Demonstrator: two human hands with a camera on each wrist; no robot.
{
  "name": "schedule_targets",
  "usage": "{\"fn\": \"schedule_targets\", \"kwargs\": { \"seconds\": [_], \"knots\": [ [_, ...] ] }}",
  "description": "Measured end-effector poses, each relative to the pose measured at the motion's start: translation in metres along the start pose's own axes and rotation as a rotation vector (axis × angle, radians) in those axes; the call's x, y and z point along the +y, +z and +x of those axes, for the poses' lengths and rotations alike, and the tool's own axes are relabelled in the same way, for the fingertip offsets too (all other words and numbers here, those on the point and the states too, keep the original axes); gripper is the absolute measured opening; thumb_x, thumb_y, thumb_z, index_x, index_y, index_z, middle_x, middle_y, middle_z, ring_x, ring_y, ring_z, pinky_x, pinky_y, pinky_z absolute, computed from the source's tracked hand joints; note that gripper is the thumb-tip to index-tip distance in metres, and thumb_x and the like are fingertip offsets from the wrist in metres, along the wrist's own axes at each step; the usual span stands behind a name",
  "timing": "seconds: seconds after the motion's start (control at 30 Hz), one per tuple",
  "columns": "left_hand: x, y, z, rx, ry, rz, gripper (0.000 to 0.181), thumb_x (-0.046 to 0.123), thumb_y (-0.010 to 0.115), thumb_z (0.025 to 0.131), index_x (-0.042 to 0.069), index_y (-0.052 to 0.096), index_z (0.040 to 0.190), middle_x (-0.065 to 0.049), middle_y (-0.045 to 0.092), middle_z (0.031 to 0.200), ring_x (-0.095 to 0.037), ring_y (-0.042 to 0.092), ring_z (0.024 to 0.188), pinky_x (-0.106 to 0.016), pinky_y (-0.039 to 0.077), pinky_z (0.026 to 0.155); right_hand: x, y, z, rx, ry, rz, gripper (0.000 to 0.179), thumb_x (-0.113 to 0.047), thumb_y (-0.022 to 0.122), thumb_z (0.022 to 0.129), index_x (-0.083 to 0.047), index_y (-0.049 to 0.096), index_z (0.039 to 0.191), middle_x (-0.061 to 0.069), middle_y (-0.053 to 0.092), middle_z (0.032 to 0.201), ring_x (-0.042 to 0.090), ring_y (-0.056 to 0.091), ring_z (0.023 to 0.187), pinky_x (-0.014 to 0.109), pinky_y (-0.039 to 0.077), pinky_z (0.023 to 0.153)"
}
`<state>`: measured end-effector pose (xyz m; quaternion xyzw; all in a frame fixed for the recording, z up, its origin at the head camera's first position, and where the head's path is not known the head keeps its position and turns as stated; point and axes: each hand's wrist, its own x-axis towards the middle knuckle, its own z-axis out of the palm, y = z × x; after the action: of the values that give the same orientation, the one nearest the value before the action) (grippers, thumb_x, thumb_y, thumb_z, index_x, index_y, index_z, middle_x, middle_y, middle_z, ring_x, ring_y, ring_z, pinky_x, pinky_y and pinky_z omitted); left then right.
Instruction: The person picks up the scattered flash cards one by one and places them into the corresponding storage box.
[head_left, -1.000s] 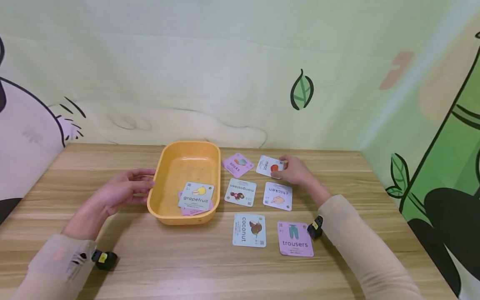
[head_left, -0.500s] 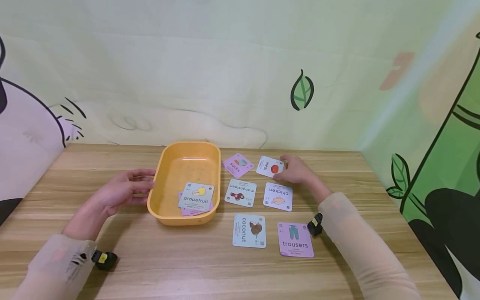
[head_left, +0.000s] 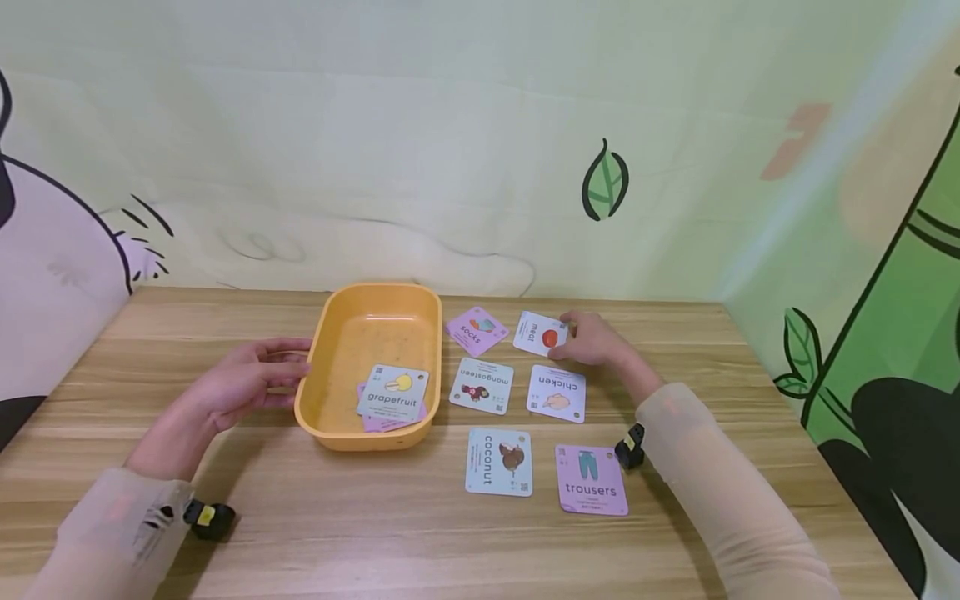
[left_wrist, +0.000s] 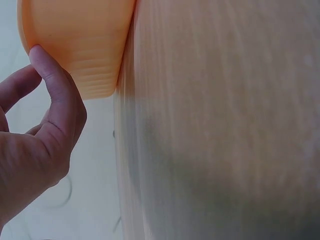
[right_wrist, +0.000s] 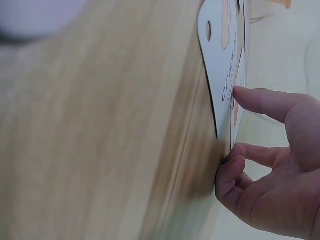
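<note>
My left hand (head_left: pixel 243 379) rests its fingertips against the left side of an orange plastic tub (head_left: pixel 311 417); in the left wrist view one fingertip (left_wrist: pixel 39 52) touches the outer wall just under the rim. Inside the tub, a blue grapefruit card (head_left: pixel 392 406) overlaps pink card material (head_left: pixel 378 425). At the back, my right hand (head_left: pixel 596 340) holds the right end of a blue meat card (head_left: pixel 534 331) between thumb and fingers, and the card lies on the table. In the right wrist view the thumb (right_wrist: pixel 260 100) covers part of it.
Other cards lie flat nearby: socks (head_left: pixel 477 331), mangosteen (head_left: pixel 482 386), chicken (head_left: pixel 556 392), coconut (head_left: pixel 498 462) and trousers (head_left: pixel 591 480). Behind the wooden table (head_left: pixel 360 533) hangs a printed cloth backdrop (head_left: pixel 375 167). The trousers card is close to the right wrist camera (head_left: pixel 630 448).
My right thumb has drawn slightly to the right along the meat card, uncovering more of its picture. The left hand and the tub look unmoved.
</note>
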<state>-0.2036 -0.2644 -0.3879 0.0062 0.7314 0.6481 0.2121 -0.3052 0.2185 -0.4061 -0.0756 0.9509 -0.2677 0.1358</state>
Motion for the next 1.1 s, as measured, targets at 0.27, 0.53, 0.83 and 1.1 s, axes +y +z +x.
{"fn": "schedule_targets", "kwargs": {
  "seconds": [0.27,0.53,0.83,1.1],
  "knots": [
    [0.001,0.000,-0.001,0.000,0.004,0.006,0.066,0.013,0.061,0.105,-0.009,0.026,0.156,-0.008,0.061,0.122,-0.015,0.067,0.096,-0.037,0.060,0.085,0.001,0.001,0.000,0.019,0.038,0.047,0.072,-0.022,0.081,0.087,0.004,0.046,0.144,0.025,0.055,0.129,0.036,0.053,0.111,0.047,0.047,0.097],
    [0.002,-0.001,-0.002,0.009,-0.005,0.016,0.065,0.015,0.062,0.105,-0.007,0.028,0.156,-0.014,0.058,0.128,-0.017,0.067,0.098,-0.038,0.059,0.087,0.004,0.001,-0.001,0.032,0.052,0.117,0.071,-0.019,0.083,0.085,0.002,0.042,0.139,0.022,0.054,0.123,0.034,0.052,0.107,0.042,0.046,0.093],
    [0.002,-0.001,-0.002,0.007,-0.001,0.015,0.065,0.015,0.061,0.105,-0.007,0.028,0.155,-0.014,0.058,0.128,-0.017,0.068,0.098,-0.039,0.059,0.087,0.007,0.001,-0.002,0.063,0.050,0.135,0.070,-0.017,0.083,0.085,-0.001,0.040,0.138,0.017,0.055,0.107,0.029,0.052,0.094,0.034,0.042,0.078],
    [0.002,0.000,-0.002,0.010,-0.003,0.016,0.065,0.015,0.061,0.105,-0.007,0.027,0.156,-0.018,0.055,0.131,-0.018,0.068,0.099,-0.039,0.059,0.088,0.012,0.000,-0.003,0.083,0.056,0.212,0.057,-0.012,0.078,0.090,0.000,0.045,0.134,0.018,0.055,0.109,0.028,0.053,0.092,0.033,0.045,0.076]
  ]
}}
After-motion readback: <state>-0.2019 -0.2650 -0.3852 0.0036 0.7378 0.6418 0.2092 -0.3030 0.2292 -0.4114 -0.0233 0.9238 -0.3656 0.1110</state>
